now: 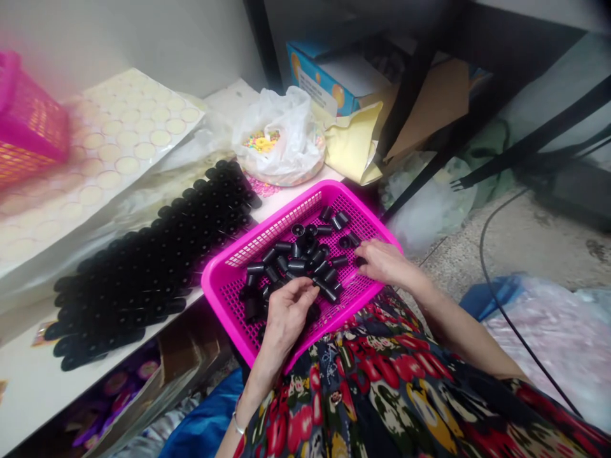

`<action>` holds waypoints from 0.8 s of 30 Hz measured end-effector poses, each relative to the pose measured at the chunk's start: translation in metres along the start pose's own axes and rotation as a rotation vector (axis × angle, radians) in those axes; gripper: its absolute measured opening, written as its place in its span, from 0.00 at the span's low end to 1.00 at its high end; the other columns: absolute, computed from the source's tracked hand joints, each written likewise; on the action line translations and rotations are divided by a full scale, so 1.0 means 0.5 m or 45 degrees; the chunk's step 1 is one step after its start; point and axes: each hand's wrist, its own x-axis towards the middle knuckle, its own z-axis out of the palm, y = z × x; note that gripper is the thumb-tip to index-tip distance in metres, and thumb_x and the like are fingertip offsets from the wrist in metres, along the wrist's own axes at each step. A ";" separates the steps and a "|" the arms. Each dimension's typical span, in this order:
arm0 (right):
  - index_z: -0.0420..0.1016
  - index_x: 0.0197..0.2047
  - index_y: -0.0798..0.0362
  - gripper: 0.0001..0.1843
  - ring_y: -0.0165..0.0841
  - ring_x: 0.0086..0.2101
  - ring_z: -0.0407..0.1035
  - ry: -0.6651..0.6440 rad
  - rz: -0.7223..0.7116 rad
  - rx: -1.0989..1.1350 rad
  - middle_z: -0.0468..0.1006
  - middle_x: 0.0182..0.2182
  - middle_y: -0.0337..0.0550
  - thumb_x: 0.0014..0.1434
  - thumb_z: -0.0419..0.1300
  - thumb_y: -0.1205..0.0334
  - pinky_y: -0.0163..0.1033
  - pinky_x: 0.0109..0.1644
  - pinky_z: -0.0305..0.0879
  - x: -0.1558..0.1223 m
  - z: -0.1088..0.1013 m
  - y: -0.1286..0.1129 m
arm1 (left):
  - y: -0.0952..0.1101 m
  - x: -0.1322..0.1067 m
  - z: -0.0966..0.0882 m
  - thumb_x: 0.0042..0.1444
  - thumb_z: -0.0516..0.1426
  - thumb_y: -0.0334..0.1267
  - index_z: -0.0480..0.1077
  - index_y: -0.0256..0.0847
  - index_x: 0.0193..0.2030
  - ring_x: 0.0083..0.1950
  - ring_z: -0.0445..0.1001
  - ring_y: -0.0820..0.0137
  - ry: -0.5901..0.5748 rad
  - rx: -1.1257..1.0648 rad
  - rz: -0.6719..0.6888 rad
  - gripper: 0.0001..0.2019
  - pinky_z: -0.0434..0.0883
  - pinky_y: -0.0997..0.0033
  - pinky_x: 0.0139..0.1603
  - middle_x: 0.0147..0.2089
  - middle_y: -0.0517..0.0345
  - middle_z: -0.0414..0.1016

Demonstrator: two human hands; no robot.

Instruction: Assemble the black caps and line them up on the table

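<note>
A bright pink plastic basket point(217, 270) with a mesh floor rests across my lap, against the white table's edge. Loose black plastic caps point(296, 266), short hollow cylinders, lie scattered in it, mostly toward the left and middle. My left hand point(289, 312) reaches in over the near side, its thumb and fingers pinched at the end of a black cap point(327, 290). At the basket's right side, my right hand point(379, 262) has its fingers closed on another black cap point(361, 261), which they partly cover.
Many black caps point(157, 261) stand in tight rows on the white table point(28, 375). Behind them are a sheet of round stickers point(128, 127), a plastic bag point(286, 140) of colourful beads and a second pink basket point(28, 127). Black metal legs point(429, 162) stand at the right.
</note>
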 end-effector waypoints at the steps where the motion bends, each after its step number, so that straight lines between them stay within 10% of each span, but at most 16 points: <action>1: 0.74 0.37 0.54 0.09 0.41 0.41 0.68 0.041 0.001 0.007 0.76 0.38 0.50 0.55 0.55 0.62 0.38 0.35 0.55 0.000 0.000 0.000 | -0.002 0.000 0.000 0.44 0.64 0.38 0.77 0.37 0.34 0.30 0.70 0.73 -0.002 0.000 0.003 0.10 0.66 0.76 0.34 0.29 0.60 0.76; 8: 0.71 0.35 0.54 0.09 0.35 0.36 0.67 0.288 -0.091 0.101 0.74 0.35 0.45 0.58 0.50 0.68 0.37 0.35 0.54 0.011 -0.009 -0.007 | -0.003 0.000 0.003 0.43 0.64 0.39 0.77 0.37 0.33 0.30 0.70 0.73 0.008 0.027 0.001 0.10 0.66 0.75 0.34 0.29 0.59 0.76; 17: 0.72 0.41 0.56 0.13 0.37 0.35 0.70 0.012 -0.309 0.004 0.75 0.39 0.50 0.54 0.51 0.72 0.37 0.33 0.57 0.046 0.014 -0.056 | -0.002 0.001 0.006 0.44 0.64 0.40 0.76 0.37 0.33 0.29 0.69 0.73 -0.016 0.034 0.027 0.10 0.64 0.75 0.32 0.28 0.60 0.74; 24: 0.73 0.45 0.52 0.17 0.24 0.18 0.53 -0.046 -0.203 1.165 0.59 0.17 0.27 0.49 0.63 0.64 0.31 0.23 0.48 0.017 -0.001 -0.011 | -0.004 0.005 0.008 0.47 0.61 0.38 0.75 0.37 0.34 0.27 0.67 0.73 -0.069 0.115 0.030 0.08 0.63 0.75 0.30 0.27 0.60 0.72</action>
